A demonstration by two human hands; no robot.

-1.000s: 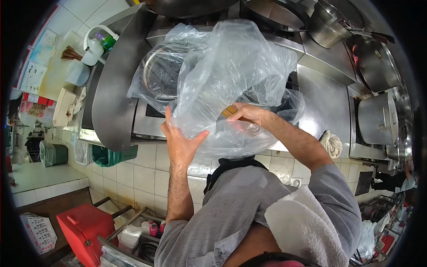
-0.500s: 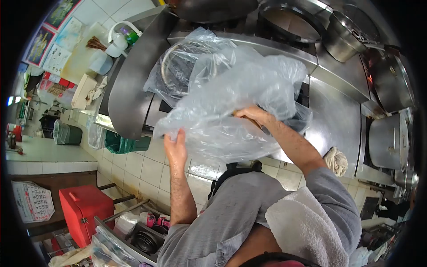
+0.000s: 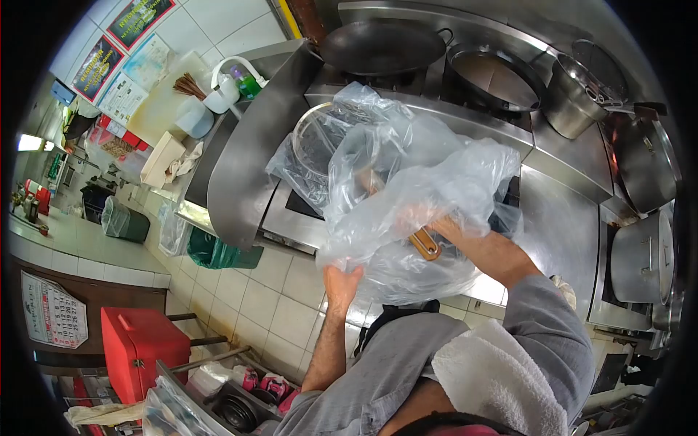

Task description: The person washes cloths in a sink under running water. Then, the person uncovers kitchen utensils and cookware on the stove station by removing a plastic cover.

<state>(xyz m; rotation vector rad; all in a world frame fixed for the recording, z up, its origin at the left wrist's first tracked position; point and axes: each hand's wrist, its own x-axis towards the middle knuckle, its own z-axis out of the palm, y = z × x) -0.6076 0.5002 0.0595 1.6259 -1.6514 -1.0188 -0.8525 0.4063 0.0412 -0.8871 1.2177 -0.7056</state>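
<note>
A large clear plastic bag (image 3: 429, 182) is bunched up over the stove front, draped around a round metal rim (image 3: 299, 139) at its far left end. Near the bag's front edge, my left hand (image 3: 340, 282) pinches the plastic. My right hand (image 3: 436, 221) reaches in among the folds, its fingers partly veiled by plastic and closed round a wooden handle (image 3: 426, 245) whose end sticks out toward me. The handle seems to run under the plastic toward the rim. What fills the rim is blurred by the bag.
Behind the bag, a dark wok (image 3: 382, 47) and a pan with liquid (image 3: 494, 78) sit on burners. Steel pots (image 3: 571, 102) stand to the right. A curved steel panel (image 3: 243, 156) borders the left. A red box (image 3: 142, 349) is at lower left, near a bin (image 3: 211, 248).
My left hand has moved right, drawing the bag edge inward. More of the wooden handle's end now shows below my right hand. The whole view has shifted slightly.
</note>
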